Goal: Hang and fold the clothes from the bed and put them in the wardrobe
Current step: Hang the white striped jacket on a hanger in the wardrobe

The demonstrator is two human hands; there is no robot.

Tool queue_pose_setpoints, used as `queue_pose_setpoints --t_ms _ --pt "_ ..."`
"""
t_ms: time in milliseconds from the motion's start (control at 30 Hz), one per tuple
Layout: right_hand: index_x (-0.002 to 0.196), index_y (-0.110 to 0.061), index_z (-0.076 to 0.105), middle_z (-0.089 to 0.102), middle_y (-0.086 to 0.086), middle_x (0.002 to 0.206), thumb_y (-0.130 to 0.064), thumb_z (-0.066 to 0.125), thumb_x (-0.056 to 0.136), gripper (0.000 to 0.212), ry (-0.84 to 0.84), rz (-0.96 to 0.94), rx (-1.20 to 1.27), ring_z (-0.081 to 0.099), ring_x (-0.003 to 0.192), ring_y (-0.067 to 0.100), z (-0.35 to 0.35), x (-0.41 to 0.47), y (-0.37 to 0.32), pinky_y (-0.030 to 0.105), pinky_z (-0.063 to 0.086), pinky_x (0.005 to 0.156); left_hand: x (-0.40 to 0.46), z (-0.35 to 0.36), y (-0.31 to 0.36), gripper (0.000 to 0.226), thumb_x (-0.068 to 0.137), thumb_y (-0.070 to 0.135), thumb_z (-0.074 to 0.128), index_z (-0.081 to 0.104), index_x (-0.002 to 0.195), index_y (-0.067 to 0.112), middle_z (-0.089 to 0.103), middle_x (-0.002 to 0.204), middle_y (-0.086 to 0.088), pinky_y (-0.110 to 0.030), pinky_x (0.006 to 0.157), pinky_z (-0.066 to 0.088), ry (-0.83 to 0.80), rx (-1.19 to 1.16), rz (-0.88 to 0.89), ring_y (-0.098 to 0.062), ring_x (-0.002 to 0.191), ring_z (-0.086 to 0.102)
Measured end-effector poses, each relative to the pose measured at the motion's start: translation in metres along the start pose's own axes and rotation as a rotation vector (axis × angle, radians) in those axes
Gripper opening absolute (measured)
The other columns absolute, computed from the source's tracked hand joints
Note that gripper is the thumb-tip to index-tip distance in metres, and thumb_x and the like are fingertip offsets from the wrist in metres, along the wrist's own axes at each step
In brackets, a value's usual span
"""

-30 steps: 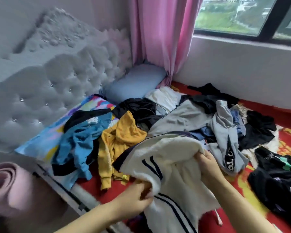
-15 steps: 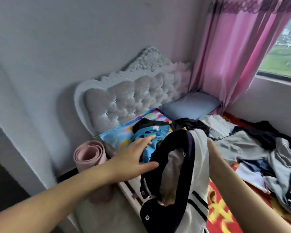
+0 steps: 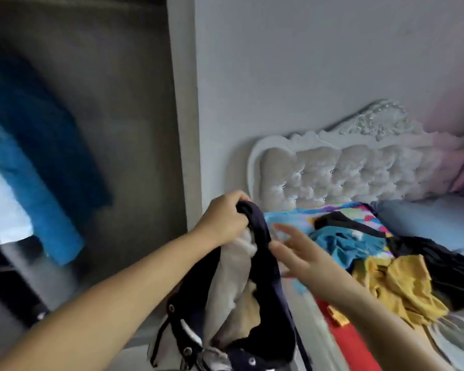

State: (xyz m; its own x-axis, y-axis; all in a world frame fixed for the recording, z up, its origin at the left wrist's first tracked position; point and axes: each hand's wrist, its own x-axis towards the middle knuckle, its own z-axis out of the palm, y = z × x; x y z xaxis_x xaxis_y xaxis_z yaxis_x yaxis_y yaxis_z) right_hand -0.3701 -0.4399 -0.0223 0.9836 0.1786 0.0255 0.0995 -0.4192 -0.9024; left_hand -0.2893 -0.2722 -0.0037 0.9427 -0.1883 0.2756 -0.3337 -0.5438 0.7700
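The jacket (image 3: 255, 287) changed hands in the last half sec. Before, the right hand held it up at the collar and the left hand was only reaching, fingers spread. Now the left hand (image 3: 224, 219) has its fingers curled tight around the dark collar, and the jacket hangs down from it, cream lining showing inside, snap buttons near the bottom. The right hand (image 3: 303, 253) let go: its fingers are straight and spread, just beside the dark edge of the jacket, w/ maybe a thumb touching, I cannot tell for sure.

The view also turned left. One sec ago it looked at the pile on the bed (image 3: 340, 338); now the wardrobe (image 3: 134, 129) opening is in view at left, w/ a blue garment (image 3: 38, 167) already hanging inside, blurred.

I think this means: the pick-up is done, and the jacket is on its way to the wardrobe, approx. between bed and wardrobe. The free right hand could fetch a hanger, but no hanger is visible. Many clothes are left on the bed, e.g. the yellow top (image 3: 397, 285), so the task is at an early stage.
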Motion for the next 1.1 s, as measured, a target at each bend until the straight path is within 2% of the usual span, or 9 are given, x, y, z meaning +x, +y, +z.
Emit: queue_pose_setpoints --t_ms 67,167,333,467,567,733,900,1000,1100 --pt "0.124 -0.045 0.038 0.064 -0.021 0.102 -0.037 0.061 0.089 0.042 -0.160 -0.043 -0.244 0.061 0.098 0.000 0.046 0.006 0.003 0.016 0.045 0.085 -0.013 -0.034 -0.010 0.033 0.077 -0.005 0.048 0.064 0.098 0.014 0.065 0.092 0.000 -0.024 0.073 0.043 0.079 0.021 -0.082 -0.019 0.089 0.059" --pt "0.117 -0.018 0.058 0.070 0.002 0.104 -0.021 0.055 0.090 0.027 -0.069 -0.032 -0.423 0.063 0.103 0.023 0.095 0.042 0.013 0.029 0.046 0.082 -0.035 -0.093 -0.029 0.036 0.077 -0.003 0.046 0.066 0.100 0.017 0.065 0.086 0.005 -0.024 0.071 0.045 0.217 0.036 -0.146 -0.014 0.083 0.059" --pt "0.083 -0.010 0.065 0.067 0.002 0.075 -0.001 0.047 0.086 0.021 0.028 -0.082 -0.350 0.061 0.077 0.023 0.140 0.096 -0.053 0.013 0.045 0.064 -0.071 -0.204 -0.098 0.019 0.078 0.009 0.055 0.062 0.089 0.023 0.064 0.080 0.004 -0.031 0.068 0.048 0.385 0.265 -0.219 -0.019 0.077 0.059" --pt "0.075 -0.016 0.073 0.070 0.000 0.062 0.007 0.045 0.080 0.037 0.003 -0.223 -0.039 0.065 0.062 0.017 0.185 0.135 -0.129 0.028 0.052 0.059 -0.100 -0.284 -0.187 0.006 0.085 0.017 0.054 0.052 0.086 0.023 0.062 0.081 0.001 -0.033 0.063 0.046 0.308 0.779 -0.407 -0.024 0.075 0.058" --pt "0.077 -0.015 0.075 0.069 0.002 0.060 0.006 0.051 0.082 0.033 -0.086 -0.231 -0.014 0.063 0.053 0.015 0.220 0.167 -0.165 0.025 0.049 0.048 -0.098 -0.326 -0.229 0.010 0.085 0.009 0.054 0.053 0.077 0.016 0.058 0.072 -0.002 -0.023 0.047 0.039 0.291 0.479 -0.534 -0.017 0.062 0.054" --pt "0.077 -0.015 0.075 0.072 0.008 0.072 0.007 0.051 0.086 0.034 -0.008 -0.112 0.078 0.067 0.070 0.024 0.238 0.215 -0.181 0.037 0.056 0.069 -0.065 -0.365 -0.247 0.012 0.081 0.008 0.067 0.062 0.091 0.011 0.061 0.075 -0.008 -0.020 0.046 0.044 0.172 -0.341 -0.657 -0.019 0.067 0.056" --pt "0.077 -0.011 0.074 0.070 0.006 0.065 0.009 0.047 0.085 0.035 0.127 -0.070 0.220 0.065 0.059 0.017 0.229 0.264 -0.191 0.027 0.051 0.057 -0.018 -0.368 -0.274 0.051 0.041 0.039 0.072 0.073 0.083 0.009 0.073 0.084 -0.015 -0.029 0.071 0.043 0.019 -0.228 -0.590 -0.025 0.081 0.066" --pt "0.075 -0.013 0.074 0.070 0.008 0.069 0.010 0.048 0.083 0.035 0.182 -0.088 0.175 0.065 0.064 0.020 0.231 0.299 -0.198 0.030 0.054 0.061 0.012 -0.364 -0.293 0.036 0.057 0.045 0.064 0.070 0.072 0.013 0.067 0.063 0.000 -0.025 0.061 0.042 0.067 -0.013 -0.541 -0.018 0.068 0.064" --pt "0.078 -0.015 0.073 0.067 0.007 0.071 0.006 0.048 0.082 0.032 0.113 -0.095 -0.063 0.063 0.067 0.022 0.234 0.343 -0.207 0.036 0.055 0.063 0.054 -0.369 -0.308 0.021 0.085 0.027 0.062 0.068 0.084 0.007 0.068 0.071 -0.009 -0.029 0.064 0.048 0.161 -0.200 -0.616 -0.024 0.073 0.064"
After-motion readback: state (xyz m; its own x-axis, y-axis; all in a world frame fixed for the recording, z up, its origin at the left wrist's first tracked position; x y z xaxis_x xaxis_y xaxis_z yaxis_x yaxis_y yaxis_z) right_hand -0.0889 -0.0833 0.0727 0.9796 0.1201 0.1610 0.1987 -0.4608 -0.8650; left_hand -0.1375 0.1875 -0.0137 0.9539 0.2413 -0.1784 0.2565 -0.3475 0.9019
